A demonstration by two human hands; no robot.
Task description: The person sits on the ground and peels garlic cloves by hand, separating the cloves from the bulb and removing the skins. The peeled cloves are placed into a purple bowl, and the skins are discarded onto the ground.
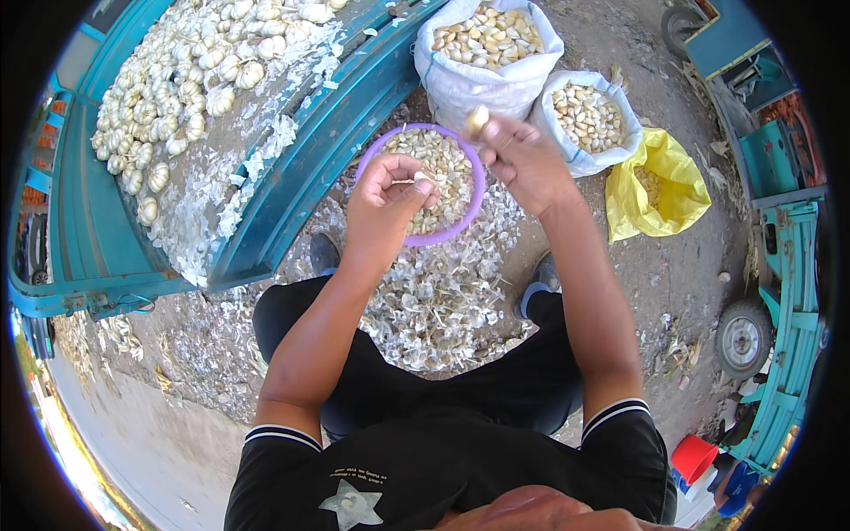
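Over a purple-rimmed basin (479,179) of loose garlic cloves (438,149), my left hand (398,192) pinches a small pale piece, seemingly a garlic clove (422,177), between thumb and fingers. To its right, my right hand (521,149) holds a blurred yellowish garlic clove (477,121) at its fingertips, in front of a large white woven sack (488,93) filled with cloves. A smaller white sack (597,156) of cloves and a yellow plastic bag (680,202) with some cloves stand further right. Whole garlic bulbs (199,86) lie heaped on a teal truck bed at upper left.
The teal truck bed's side wall (319,133) runs close to the basin's left. Garlic skins (438,305) cover the ground between my feet. Another teal vehicle (790,265) with a wheel (744,338) and a red bucket (694,459) are at the right.
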